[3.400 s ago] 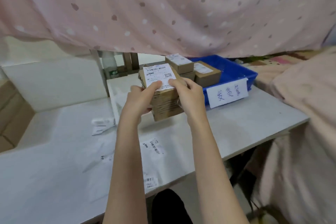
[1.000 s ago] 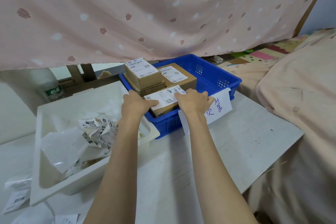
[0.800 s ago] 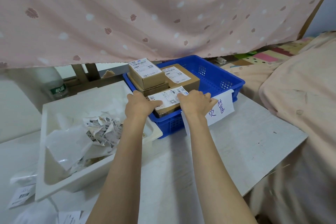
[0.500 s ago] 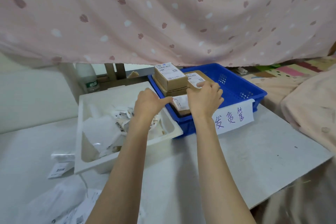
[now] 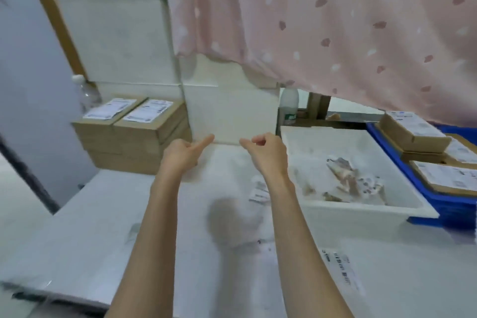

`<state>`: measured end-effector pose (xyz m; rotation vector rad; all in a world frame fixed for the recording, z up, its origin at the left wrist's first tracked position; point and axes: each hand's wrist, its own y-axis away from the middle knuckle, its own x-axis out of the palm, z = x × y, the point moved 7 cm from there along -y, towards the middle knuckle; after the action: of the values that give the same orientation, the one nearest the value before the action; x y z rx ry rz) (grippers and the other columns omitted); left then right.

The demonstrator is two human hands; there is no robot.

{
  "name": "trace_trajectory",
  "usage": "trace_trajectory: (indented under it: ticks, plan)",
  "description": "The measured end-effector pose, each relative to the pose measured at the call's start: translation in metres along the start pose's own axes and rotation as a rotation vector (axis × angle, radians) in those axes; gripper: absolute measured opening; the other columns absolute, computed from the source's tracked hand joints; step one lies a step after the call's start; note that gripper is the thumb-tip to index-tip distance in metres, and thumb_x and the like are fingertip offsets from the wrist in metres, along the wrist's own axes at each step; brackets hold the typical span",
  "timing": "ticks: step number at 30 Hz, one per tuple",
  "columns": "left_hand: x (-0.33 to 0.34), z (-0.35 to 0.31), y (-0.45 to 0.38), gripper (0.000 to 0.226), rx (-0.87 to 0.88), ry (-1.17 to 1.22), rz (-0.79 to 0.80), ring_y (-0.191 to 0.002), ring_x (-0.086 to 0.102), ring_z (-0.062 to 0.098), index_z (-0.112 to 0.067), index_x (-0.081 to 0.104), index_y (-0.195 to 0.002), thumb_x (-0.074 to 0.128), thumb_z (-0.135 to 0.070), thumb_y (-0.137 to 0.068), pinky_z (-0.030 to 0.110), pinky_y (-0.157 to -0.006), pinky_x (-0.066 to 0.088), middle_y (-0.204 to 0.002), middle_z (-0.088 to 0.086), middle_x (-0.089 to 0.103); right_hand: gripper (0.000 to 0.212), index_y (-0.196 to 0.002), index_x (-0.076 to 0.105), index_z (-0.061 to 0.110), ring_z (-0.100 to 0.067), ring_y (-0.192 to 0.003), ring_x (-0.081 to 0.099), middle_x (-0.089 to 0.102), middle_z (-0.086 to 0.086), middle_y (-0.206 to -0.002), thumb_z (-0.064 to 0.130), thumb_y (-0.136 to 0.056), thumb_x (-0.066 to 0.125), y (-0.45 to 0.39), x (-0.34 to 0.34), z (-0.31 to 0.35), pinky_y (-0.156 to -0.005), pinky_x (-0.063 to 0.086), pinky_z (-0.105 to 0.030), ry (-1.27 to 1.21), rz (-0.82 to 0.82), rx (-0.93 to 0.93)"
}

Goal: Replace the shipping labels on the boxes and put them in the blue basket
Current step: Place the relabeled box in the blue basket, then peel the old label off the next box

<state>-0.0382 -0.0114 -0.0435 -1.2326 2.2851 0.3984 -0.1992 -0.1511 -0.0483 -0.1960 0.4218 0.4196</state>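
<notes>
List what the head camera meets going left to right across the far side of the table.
Stack of cardboard boxes → left hand → right hand → white tray of crumpled labels → blue basket holding relabelled boxes.

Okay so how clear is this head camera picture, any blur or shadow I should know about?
Head view: motion blur smears the whole frame, so label print on the stacked boxes is unreadable; a soft shadow falls on the table between the forearms; wide-angle lens bends edges; no harsh glare.
</notes>
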Motion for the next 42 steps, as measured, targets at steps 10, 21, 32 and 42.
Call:
trace_trajectory:
  ticks: [10,21,32,42]
  plan:
    - [-0.100,0.148,-0.028,0.086,-0.240,-0.150,-0.145,-0.058,0.043,0.023,0.004,0.044,-0.068,0.054,-0.081,-0.075,0.029,-0.056,0.032,-0.072,0.009,0.049,0.059,-0.133,0.052,0.012,-0.022,-0.125,0.050,0.053,-0.004,-0.135,0.047,-0.088,0.065,0.025,0.142,0.045,-0.104,0.041,-0.039,0.149,0.245,-0.023]
    - [-0.129,0.118,-0.077,0.098,-0.377,0.465,-0.303,-0.124,0.052,0.031,-0.003,0.040,-0.142,0.063,-0.072,-0.076,0.044,-0.105,0.045,-0.142,0.013,0.048,0.055,-0.102,0.062,0.005,-0.024,-0.097,0.058,0.064,-0.002,-0.097,0.055,-0.083,0.067,-0.004,0.196,0.085,-0.073,0.043,-0.030,-0.169,0.250,0.154]
    - [-0.109,0.110,-0.084,0.114,-0.443,0.494,-0.297,-0.130,0.044,0.030,-0.010,0.039,-0.142,0.073,-0.074,-0.054,0.041,-0.107,0.040,-0.142,0.010,0.047,0.053,-0.112,0.065,0.006,-0.033,-0.109,0.058,0.064,-0.011,-0.118,0.052,-0.097,0.042,-0.011,0.207,0.087,-0.090,0.048,-0.039,-0.052,0.132,0.138]
    - [-0.098,0.078,-0.065,0.060,-0.241,0.431,0.044,-0.084,0.061,0.011,-0.016,0.057,-0.119,0.074,-0.053,-0.076,0.030,-0.077,0.053,-0.095,-0.003,0.063,0.043,-0.054,0.039,0.020,-0.027,-0.073,0.048,0.046,0.002,-0.063,0.038,-0.089,0.053,-0.005,0.144,0.078,-0.063,0.034,-0.032,-0.146,0.035,0.107]
